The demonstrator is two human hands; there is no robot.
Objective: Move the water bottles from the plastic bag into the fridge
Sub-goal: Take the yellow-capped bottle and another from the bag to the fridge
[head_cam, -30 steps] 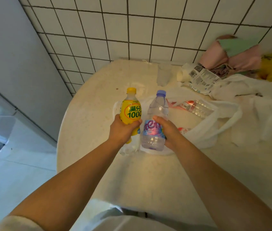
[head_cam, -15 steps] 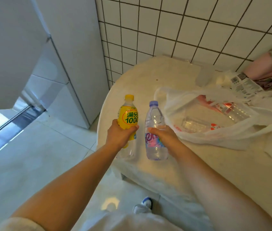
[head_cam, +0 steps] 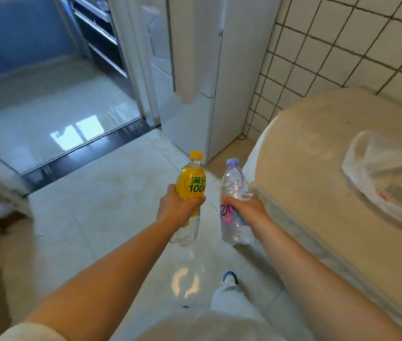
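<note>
The left hand (head_cam: 179,207) holds a yellow-labelled bottle (head_cam: 190,190) in its grip, the right hand (head_cam: 246,207) a clear water bottle (head_cam: 234,205), both upright over the floor (head_cam: 96,205), beside the bench (head_cam: 318,168) with the plastic bag (head_cam: 379,173), near the white fridge (head_cam: 195,70).

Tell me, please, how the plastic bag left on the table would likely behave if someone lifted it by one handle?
The plastic bag looks thin and slack, so it would probably sag and fold. Something still appears to lie inside, likely sliding to the lowest corner. The open mouth might let it spill onto the table.
</note>
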